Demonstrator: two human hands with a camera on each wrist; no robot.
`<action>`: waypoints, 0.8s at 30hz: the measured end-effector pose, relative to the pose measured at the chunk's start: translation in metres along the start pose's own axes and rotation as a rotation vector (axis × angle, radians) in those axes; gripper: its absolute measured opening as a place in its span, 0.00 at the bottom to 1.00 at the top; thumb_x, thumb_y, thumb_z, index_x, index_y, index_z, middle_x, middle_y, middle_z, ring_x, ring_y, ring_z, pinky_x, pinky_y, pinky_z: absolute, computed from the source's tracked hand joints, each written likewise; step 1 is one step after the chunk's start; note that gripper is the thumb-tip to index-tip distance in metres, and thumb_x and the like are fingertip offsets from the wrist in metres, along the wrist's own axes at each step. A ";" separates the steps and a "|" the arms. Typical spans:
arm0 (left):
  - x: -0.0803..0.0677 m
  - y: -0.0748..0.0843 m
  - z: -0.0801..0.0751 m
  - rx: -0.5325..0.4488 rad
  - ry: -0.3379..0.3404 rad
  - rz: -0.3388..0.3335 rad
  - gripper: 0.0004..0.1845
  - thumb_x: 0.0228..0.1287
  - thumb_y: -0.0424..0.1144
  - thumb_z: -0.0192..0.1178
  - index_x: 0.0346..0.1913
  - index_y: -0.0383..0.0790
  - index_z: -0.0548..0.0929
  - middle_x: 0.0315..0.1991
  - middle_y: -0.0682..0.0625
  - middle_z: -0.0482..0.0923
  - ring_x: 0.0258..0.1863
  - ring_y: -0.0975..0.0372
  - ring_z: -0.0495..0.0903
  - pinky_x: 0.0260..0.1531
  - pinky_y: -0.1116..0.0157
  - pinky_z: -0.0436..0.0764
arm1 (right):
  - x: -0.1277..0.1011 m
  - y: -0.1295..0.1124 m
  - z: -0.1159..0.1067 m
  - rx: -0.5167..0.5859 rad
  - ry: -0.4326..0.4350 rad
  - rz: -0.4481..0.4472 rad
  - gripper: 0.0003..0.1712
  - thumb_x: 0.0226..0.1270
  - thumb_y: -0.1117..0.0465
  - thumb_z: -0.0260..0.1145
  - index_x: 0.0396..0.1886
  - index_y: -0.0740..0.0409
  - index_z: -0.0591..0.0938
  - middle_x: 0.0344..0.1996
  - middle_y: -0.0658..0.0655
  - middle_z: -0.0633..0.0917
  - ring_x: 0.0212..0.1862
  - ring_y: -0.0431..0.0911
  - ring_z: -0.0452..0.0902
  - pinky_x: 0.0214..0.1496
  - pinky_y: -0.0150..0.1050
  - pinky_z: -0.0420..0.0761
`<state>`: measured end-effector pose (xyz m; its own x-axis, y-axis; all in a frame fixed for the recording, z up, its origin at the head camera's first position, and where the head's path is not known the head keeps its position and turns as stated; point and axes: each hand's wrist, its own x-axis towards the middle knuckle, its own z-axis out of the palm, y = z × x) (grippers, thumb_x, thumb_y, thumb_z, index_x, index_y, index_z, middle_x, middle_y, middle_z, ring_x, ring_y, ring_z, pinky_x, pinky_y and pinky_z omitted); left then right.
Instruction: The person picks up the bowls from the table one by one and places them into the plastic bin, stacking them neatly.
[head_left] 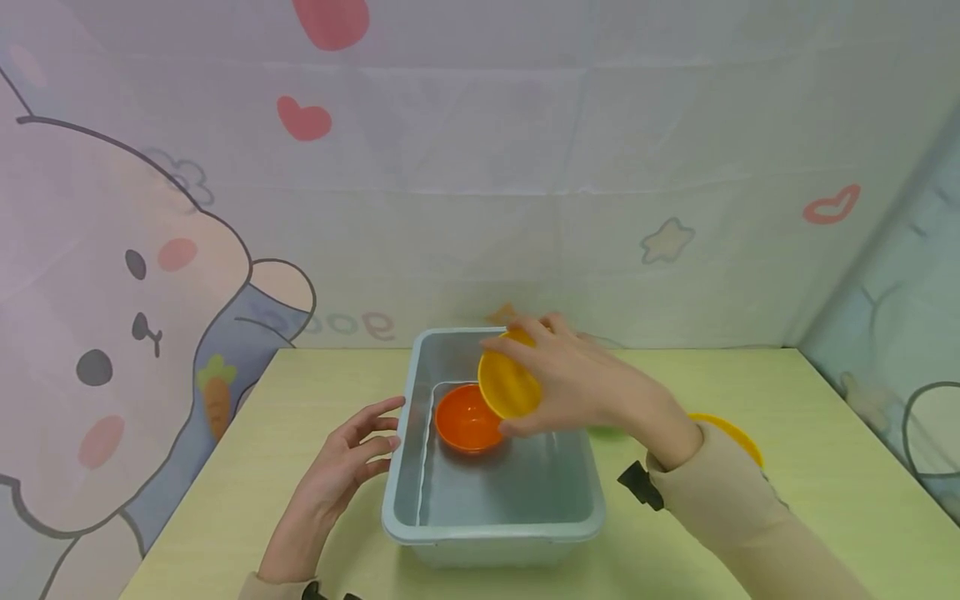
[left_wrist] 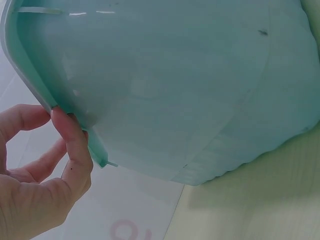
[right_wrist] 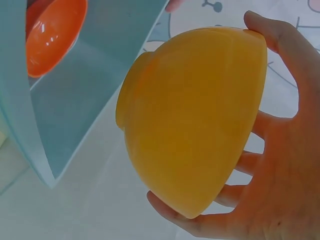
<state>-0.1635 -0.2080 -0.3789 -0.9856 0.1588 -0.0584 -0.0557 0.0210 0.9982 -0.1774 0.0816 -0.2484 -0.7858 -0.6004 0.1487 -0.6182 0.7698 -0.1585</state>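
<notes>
Over the grey-blue plastic bin point(head_left: 491, 532), my right hand point(head_left: 577, 375) grips a yellow bowl point(head_left: 508, 383) by its rim, thumb on one side and fingers on the other. The bowl is tilted; in the right wrist view its rounded outside and foot ring face the camera, and its open side faces the palm. An orange bowl point(head_left: 467, 421) sits inside the bin, toward the left wall. My left hand point(head_left: 345, 462) is at the bin's left side, fingers spread and loosely bent. Its fingertips point(left_wrist: 56, 112) touch the bin's rim in the left wrist view.
Part of another yellow item point(head_left: 731, 437) shows on the table point(head_left: 825, 483) behind my right forearm. A bit of something green point(head_left: 609, 432) peeks out beside the bin's right wall, mostly hidden by my arm. A printed curtain point(head_left: 480, 208) hangs behind the table.
</notes>
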 end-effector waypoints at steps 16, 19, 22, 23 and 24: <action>-0.001 0.003 0.001 0.012 0.014 -0.019 0.28 0.63 0.31 0.58 0.67 0.40 0.68 0.49 0.48 0.71 0.42 0.61 0.79 0.43 0.66 0.83 | 0.023 -0.001 0.011 0.027 -0.049 0.013 0.44 0.50 0.37 0.68 0.70 0.35 0.66 0.70 0.54 0.62 0.65 0.55 0.60 0.56 0.54 0.76; -0.001 0.003 0.001 0.008 0.015 -0.019 0.28 0.63 0.31 0.58 0.67 0.39 0.68 0.49 0.48 0.71 0.42 0.61 0.79 0.43 0.66 0.83 | 0.028 -0.001 0.014 0.035 -0.052 0.013 0.45 0.50 0.36 0.67 0.70 0.35 0.65 0.69 0.54 0.63 0.65 0.55 0.60 0.56 0.55 0.76; -0.001 0.003 0.001 0.004 0.009 -0.016 0.28 0.63 0.31 0.58 0.67 0.39 0.68 0.49 0.48 0.71 0.43 0.61 0.78 0.43 0.66 0.83 | 0.032 -0.002 0.017 0.046 -0.069 0.018 0.45 0.50 0.36 0.68 0.70 0.35 0.65 0.69 0.54 0.63 0.68 0.56 0.58 0.58 0.59 0.74; -0.002 0.003 0.001 0.003 0.007 -0.016 0.28 0.63 0.31 0.58 0.67 0.39 0.68 0.49 0.48 0.70 0.43 0.60 0.78 0.43 0.66 0.83 | 0.033 -0.002 0.018 0.051 -0.077 0.020 0.45 0.51 0.36 0.68 0.70 0.35 0.65 0.69 0.55 0.62 0.69 0.56 0.56 0.59 0.61 0.73; -0.002 0.003 0.001 0.002 0.006 -0.016 0.28 0.63 0.32 0.58 0.68 0.39 0.68 0.49 0.48 0.70 0.43 0.60 0.78 0.43 0.66 0.83 | 0.035 -0.003 0.019 0.055 -0.083 0.019 0.45 0.51 0.37 0.68 0.70 0.35 0.65 0.70 0.55 0.62 0.70 0.57 0.55 0.59 0.61 0.72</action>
<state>-0.1617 -0.2070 -0.3756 -0.9854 0.1528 -0.0745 -0.0715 0.0253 0.9971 -0.2034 0.0548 -0.2612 -0.7947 -0.6036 0.0644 -0.6017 0.7694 -0.2145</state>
